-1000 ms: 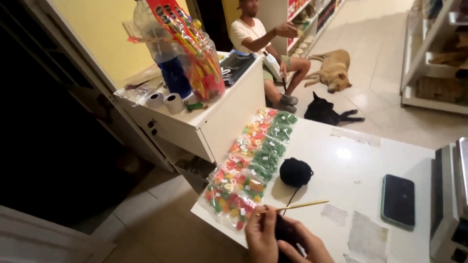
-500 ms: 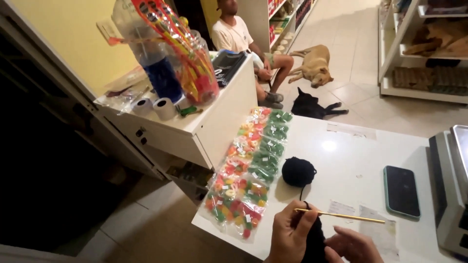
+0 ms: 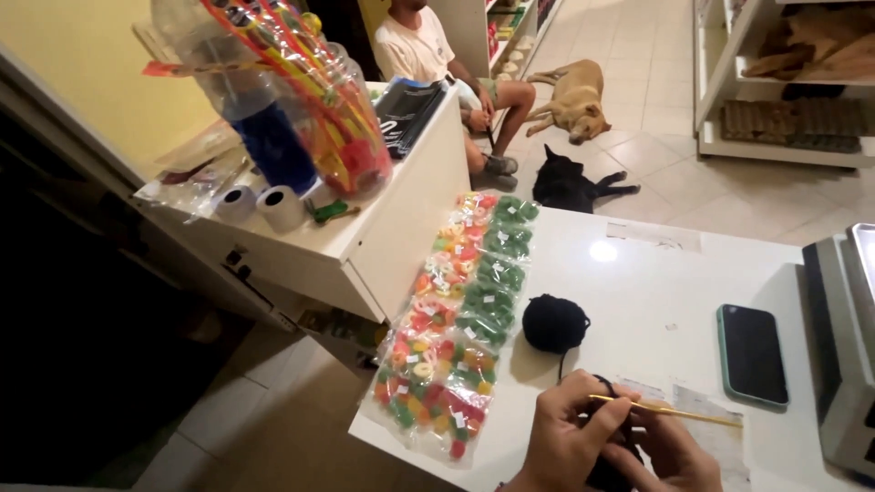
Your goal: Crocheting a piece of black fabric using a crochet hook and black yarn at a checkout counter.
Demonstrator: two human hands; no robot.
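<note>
The left hand (image 3: 570, 437) pinches a thin yellow crochet hook (image 3: 670, 412) between thumb and fingers at the near edge of the white table (image 3: 656, 292). The right hand (image 3: 670, 456) curls closed around a dark piece of crochet work (image 3: 609, 469), though how much of it there is stays hard to see. A strand runs from it up to the black ball of yarn (image 3: 555, 322) sitting farther in on the table. Left of the ball lie bags of coloured candy (image 3: 460, 319); right of it rests a dark phone (image 3: 751, 353). Beyond the table, a black cat (image 3: 570, 185) and a tan dog (image 3: 576, 98) lie on the floor.
</note>
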